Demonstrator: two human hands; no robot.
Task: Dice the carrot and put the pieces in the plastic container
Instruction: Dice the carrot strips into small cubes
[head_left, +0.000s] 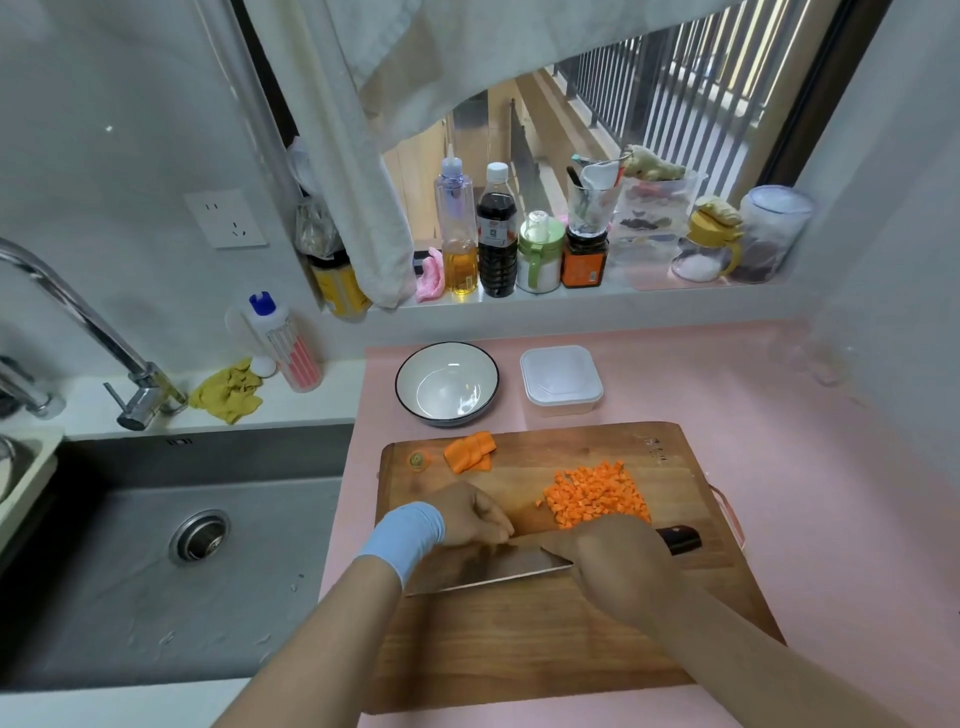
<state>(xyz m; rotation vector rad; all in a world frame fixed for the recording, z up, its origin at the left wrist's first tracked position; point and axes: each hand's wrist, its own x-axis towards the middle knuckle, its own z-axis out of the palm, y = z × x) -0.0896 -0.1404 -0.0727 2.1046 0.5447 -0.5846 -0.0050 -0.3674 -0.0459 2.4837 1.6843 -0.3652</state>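
Observation:
A heap of diced carrot (595, 493) lies on the wooden cutting board (545, 639), right of centre. Sliced carrot slabs (470, 452) and a cut-off carrot end (418, 460) lie near the board's far left corner. My right hand (618, 561) grips the handle of a cleaver (493, 569) whose blade lies across the board. My left hand (475, 517), with a blue band on the wrist, has curled fingers at the blade's far side; what is under them is hidden. The white plastic container (561, 382) stands behind the board with its lid on.
An empty white bowl (447, 384) with a dark rim sits left of the container. A steel sink (171, 561) and tap (78, 332) lie to the left. Bottles and jars (496, 239) line the window sill. The counter has a pink surface (805, 467).

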